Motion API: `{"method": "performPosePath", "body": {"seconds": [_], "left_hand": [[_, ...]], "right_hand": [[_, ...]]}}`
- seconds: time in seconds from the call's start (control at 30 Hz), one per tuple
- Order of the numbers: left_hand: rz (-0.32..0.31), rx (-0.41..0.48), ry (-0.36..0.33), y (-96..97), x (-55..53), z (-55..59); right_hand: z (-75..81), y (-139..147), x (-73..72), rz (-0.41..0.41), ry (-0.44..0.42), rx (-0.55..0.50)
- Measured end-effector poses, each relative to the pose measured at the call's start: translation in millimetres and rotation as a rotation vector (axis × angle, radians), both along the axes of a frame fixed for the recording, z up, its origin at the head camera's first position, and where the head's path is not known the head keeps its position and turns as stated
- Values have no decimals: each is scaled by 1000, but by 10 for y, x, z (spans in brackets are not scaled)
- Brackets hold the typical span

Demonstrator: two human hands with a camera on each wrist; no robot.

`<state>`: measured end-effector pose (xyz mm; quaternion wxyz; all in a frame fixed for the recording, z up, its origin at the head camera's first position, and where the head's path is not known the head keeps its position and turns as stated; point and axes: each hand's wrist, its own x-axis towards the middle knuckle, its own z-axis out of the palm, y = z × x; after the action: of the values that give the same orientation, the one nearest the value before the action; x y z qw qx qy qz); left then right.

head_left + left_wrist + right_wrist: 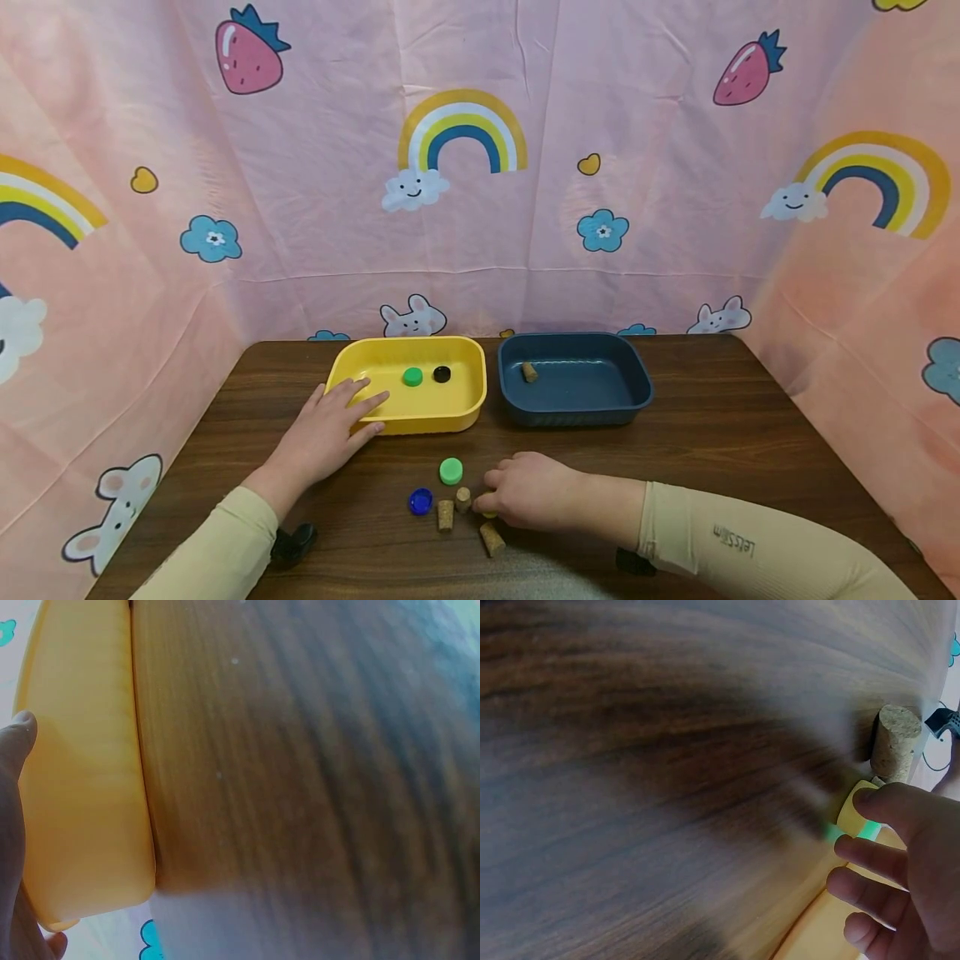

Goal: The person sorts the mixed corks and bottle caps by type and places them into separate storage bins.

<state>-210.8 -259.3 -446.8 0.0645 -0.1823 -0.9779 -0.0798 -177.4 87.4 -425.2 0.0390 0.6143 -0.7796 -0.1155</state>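
Observation:
My left hand (330,429) rests over the left front corner of the yellow tray (457,423), fingers spread straight. In the left wrist view its thumb (24,735) lies along the tray's outer wall (90,787). On the table, my right hand (536,493) has thumb and index finger at opposite sides of a yellow cap (855,806), seemingly pinching it. Most of that cap is hidden in the head view. Close by lie a light green cap (451,471), a blue cap (421,502) and several corks, among them a lying cork (492,540).
Inside the yellow tray are a green cap (412,377) and a black cap (442,374). A dark blue tray (577,417) stands to its right with one cork (529,372) in it. Printed cloth (487,242) hangs behind the brown table (712,467).

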Motion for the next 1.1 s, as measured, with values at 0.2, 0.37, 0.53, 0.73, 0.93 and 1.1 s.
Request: {"method": "performPosePath", "body": {"seconds": [0.2,0.37,0.53,0.73,0.93,1.1], "left_hand": [[1,1,-6,1,-13,-1],[0,-1,-6,2,-15,0],[1,-2,-6,-2,-8,0],[-1,4,-1,-9,-1,-4],[-2,7,-3,0,5,6],[0,1,-3,0,-1,0]], "right_hand": [[28,25,-24,-18,-44,-13],[117,58,-49,-45,-59,-39],[223,81,-68,-62,-10,-75],[340,80,-83,-98,-40,-97],[470,40,-122,-160,-179,-148],[591,-4,-225,-258,-307,-179]]}}
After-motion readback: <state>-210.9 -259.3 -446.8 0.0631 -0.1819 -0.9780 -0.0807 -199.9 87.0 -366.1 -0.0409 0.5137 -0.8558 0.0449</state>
